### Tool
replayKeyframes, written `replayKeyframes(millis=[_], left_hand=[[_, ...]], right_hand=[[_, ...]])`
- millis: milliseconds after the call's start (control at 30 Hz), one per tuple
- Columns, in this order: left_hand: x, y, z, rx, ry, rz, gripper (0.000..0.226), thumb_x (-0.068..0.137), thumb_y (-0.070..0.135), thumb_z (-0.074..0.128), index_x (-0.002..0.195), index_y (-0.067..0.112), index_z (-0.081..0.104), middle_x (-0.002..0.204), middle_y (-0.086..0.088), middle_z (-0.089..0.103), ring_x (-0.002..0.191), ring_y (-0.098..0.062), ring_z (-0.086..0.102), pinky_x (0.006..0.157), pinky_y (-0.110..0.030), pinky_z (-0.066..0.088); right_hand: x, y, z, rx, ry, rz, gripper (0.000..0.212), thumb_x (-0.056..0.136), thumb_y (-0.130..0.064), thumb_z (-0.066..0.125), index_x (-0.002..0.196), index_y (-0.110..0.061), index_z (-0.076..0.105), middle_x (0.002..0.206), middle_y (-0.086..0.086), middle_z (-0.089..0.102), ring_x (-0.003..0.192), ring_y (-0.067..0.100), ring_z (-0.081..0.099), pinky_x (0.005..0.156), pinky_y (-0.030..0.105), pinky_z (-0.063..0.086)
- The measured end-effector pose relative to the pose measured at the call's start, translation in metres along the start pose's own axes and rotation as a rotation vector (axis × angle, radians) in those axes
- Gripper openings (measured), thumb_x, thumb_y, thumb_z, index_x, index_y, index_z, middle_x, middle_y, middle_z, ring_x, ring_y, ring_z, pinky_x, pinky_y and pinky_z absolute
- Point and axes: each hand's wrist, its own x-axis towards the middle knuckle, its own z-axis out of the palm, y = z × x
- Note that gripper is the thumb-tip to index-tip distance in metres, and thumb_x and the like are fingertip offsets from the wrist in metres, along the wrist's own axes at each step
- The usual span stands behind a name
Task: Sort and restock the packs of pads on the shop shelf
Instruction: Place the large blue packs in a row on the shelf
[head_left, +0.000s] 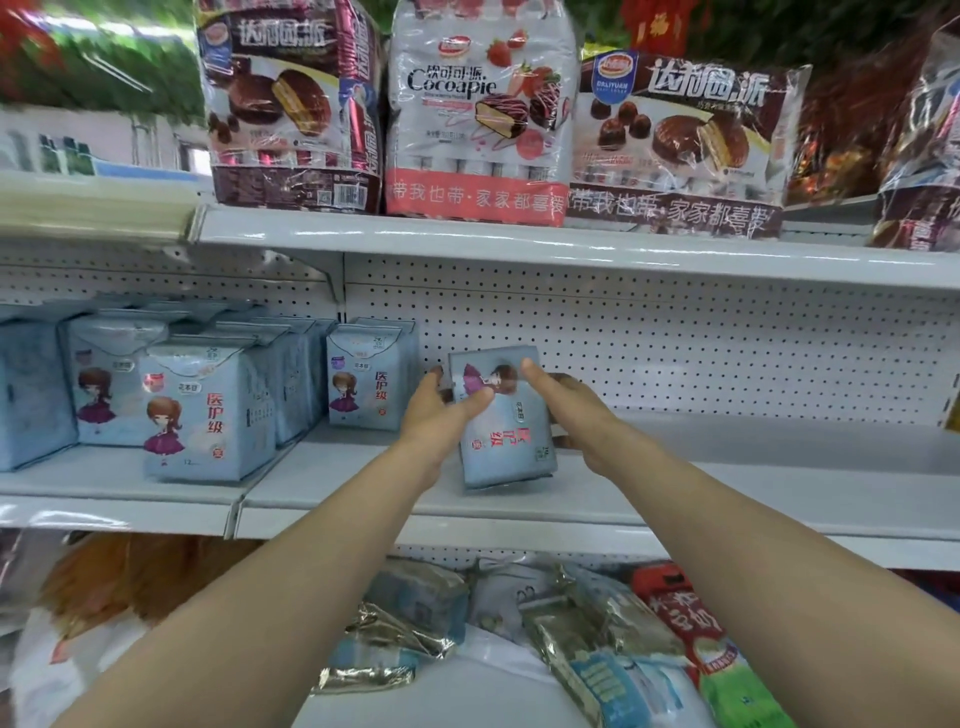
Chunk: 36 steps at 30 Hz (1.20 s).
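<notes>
Both my hands hold one light blue pack of pads (511, 441) upside down over the middle shelf (727, 467). My left hand (441, 410) grips its left edge, thumb across the front. My right hand (576, 410) grips its right edge, thumb on top. Its lower end is close to the shelf board; whether it touches I cannot tell. One like pack (370, 376) stands upright just to the left. Several more blue packs (205, 410) stand in rows further left.
Large bags of chocolate pies (480, 114) fill the top shelf. The pegboard back wall (701, 358) is behind the pack. Below the shelf lies a heap of mixed packs (571, 634) on a white surface. An orange bag (135, 577) sits lower left.
</notes>
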Motion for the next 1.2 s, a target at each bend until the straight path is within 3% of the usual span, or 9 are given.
replayKeyframes(millis=[67,200,367,500,633,733,900,1067,1200], left_hand=[[-0.004,0.005,-0.006,-0.026,0.013,0.017,0.069,0.081,0.038,0.081,0.139,0.019,0.049,0.126,0.001,0.065,0.11,-0.02,0.066,0.1,-0.049,0.052],[-0.009,0.014,-0.02,-0.002,0.061,-0.002,0.114,0.058,0.079,0.073,0.152,0.028,0.035,0.145,0.002,0.05,0.129,-0.023,0.053,0.108,-0.053,0.044],[-0.007,0.017,-0.035,-0.022,0.065,0.04,0.064,0.088,0.062,0.061,0.142,0.028,0.049,0.132,0.003,0.057,0.108,-0.014,0.059,0.09,-0.036,0.052],[-0.003,0.017,-0.047,-0.07,0.099,0.032,0.049,0.086,0.063,0.063,0.121,0.028,0.057,0.124,0.0,0.064,0.109,-0.021,0.064,0.097,-0.049,0.053],[0.0,0.016,-0.056,-0.075,0.099,0.033,0.052,0.081,0.067,0.067,0.11,0.025,0.058,0.114,-0.005,0.069,0.101,-0.025,0.069,0.091,-0.049,0.057],[0.002,0.013,-0.065,-0.076,0.11,0.015,0.05,0.086,0.059,0.065,0.106,0.014,0.058,0.106,-0.007,0.07,0.092,-0.022,0.07,0.07,-0.036,0.058],[0.0,0.004,-0.072,-0.063,0.115,-0.025,0.046,0.09,0.05,0.066,0.103,0.007,0.06,0.098,-0.01,0.072,0.079,-0.019,0.069,0.06,-0.027,0.053],[0.011,-0.004,-0.085,-0.093,0.156,-0.032,0.071,0.068,0.066,0.078,0.095,0.002,0.062,0.095,-0.01,0.077,0.096,-0.031,0.071,0.093,-0.053,0.055],[0.017,-0.005,-0.084,-0.098,0.13,-0.046,0.038,0.081,0.045,0.079,0.079,0.012,0.06,0.093,-0.008,0.077,0.097,-0.028,0.071,0.099,-0.05,0.052]], right_hand=[[-0.003,-0.004,0.009,-0.019,-0.03,-0.011,0.071,0.084,-0.08,0.051,0.125,-0.023,0.063,0.119,0.001,0.071,0.108,0.02,0.065,0.096,0.043,0.053],[-0.01,-0.01,0.021,-0.041,-0.055,0.009,0.081,0.079,-0.089,0.041,0.132,-0.03,0.06,0.127,-0.003,0.066,0.119,0.019,0.059,0.099,0.045,0.048],[-0.014,-0.014,0.032,0.1,-0.08,0.005,0.074,0.082,-0.085,0.048,0.123,-0.027,0.066,0.11,0.0,0.075,0.104,0.019,0.07,0.09,0.042,0.06],[-0.015,-0.015,0.043,0.227,-0.088,0.005,0.063,0.087,-0.077,0.052,0.118,-0.025,0.07,0.105,0.001,0.078,0.101,0.02,0.073,0.088,0.041,0.061],[-0.016,-0.013,0.058,0.265,-0.048,0.02,0.065,0.088,-0.075,0.052,0.117,-0.019,0.066,0.104,0.004,0.077,0.094,0.022,0.075,0.086,0.047,0.061],[-0.018,-0.012,0.068,0.321,-0.042,0.053,0.057,0.094,-0.068,0.051,0.111,-0.016,0.068,0.101,0.007,0.077,0.092,0.023,0.074,0.087,0.05,0.06],[-0.013,-0.005,0.081,0.351,0.018,0.087,0.045,0.092,-0.044,0.07,0.115,-0.007,0.062,0.11,0.01,0.074,0.092,0.023,0.073,0.074,0.041,0.062],[-0.012,0.002,0.085,0.478,0.038,0.031,0.023,0.09,-0.021,0.072,0.101,-0.008,0.058,0.095,0.011,0.073,0.085,0.025,0.069,0.083,0.052,0.058],[-0.009,0.005,0.084,0.581,0.063,-0.017,0.013,0.089,-0.013,0.069,0.093,-0.008,0.059,0.087,0.009,0.071,0.08,0.024,0.067,0.072,0.042,0.053]])
